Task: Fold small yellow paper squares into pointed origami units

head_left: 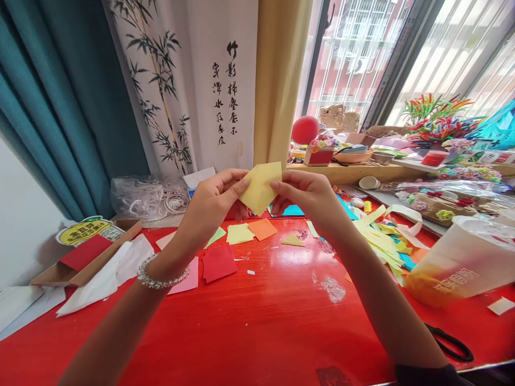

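Observation:
A small yellow paper (262, 187) is held up above the far part of the red table (257, 332). My left hand (219, 198) pinches its left edge between thumb and fingers. On the right edge, my right hand (306, 195) has its thumb on the front and fingers behind. Beneath the hands lie a pale yellow square (240, 233), an orange square (263, 229) and an olive folded triangle (293, 240). Red squares (219, 262) overlap a pink sheet (187, 277) near my left forearm.
A white cup (462, 262) stands at the right, beside yellow paper strips (378, 241). Black scissor handles (453, 343) lie at the lower right. A cardboard tray (92, 257) and white tissue (108, 273) are at the left. Crafts fill the windowsill (354, 172).

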A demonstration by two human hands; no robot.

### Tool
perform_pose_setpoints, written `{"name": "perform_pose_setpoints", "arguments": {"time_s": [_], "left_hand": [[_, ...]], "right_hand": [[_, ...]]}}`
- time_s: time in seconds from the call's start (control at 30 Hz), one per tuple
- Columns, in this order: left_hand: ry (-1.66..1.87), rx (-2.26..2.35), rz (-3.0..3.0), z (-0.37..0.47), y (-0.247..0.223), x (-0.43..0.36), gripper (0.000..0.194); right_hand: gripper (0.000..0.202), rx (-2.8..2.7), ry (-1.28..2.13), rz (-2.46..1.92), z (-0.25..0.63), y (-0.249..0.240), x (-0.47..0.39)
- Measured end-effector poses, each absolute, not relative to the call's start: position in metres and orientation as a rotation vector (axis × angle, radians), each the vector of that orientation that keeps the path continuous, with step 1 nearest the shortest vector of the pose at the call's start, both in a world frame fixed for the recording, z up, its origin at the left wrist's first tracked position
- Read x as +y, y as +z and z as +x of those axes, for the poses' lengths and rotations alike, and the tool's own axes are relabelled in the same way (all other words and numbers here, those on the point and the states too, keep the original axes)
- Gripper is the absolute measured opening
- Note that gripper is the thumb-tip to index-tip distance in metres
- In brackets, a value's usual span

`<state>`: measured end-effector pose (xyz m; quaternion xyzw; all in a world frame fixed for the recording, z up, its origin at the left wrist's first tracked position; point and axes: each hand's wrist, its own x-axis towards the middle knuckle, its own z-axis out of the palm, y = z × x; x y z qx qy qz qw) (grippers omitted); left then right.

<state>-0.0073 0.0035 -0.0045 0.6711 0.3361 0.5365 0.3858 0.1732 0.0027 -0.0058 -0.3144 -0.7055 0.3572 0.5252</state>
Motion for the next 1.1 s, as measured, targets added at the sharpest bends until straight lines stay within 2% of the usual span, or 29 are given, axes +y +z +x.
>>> {"name": "perform_pose_setpoints", "arguments": {"time_s": [0.23, 0.37, 0.43, 0.53, 0.83, 1.1], "left_hand": [[1.388, 0.936, 1.857, -0.01, -0.002, 0.0, 0.025], [1.24, 0.931, 1.951, -0.011, -0.001, -0.002, 0.031], [1.233, 0.926, 1.931, -0.009, -0.003, 0.0, 0.026], [1.415, 0.873, 1.762, -0.004, -0.007, 0.002, 0.017], [1.471, 0.815, 1.68, 0.006, -0.011, 0.0, 0.015], [1.495, 0.762, 1.643, 0.002, -0.011, 0.005, 0.017]], "right_hand": [[0.045, -1.749, 0.961, -0.774, 0.171, -0.004, -0.003], [0.043, -1.689, 0.974, -0.814, 0.171, -0.004, -0.001], [0.043, -1.626, 0.964, -0.82, 0.172, -0.003, 0.0], [0.048, -1.609, 1.0, -0.752, 0.173, -0.002, 0.0], [0.024, -1.687, 0.839, -0.825, 0.175, -0.004, 0.001], [0.029, -1.661, 0.858, -0.798, 0.176, -0.004, 0.003]]}}
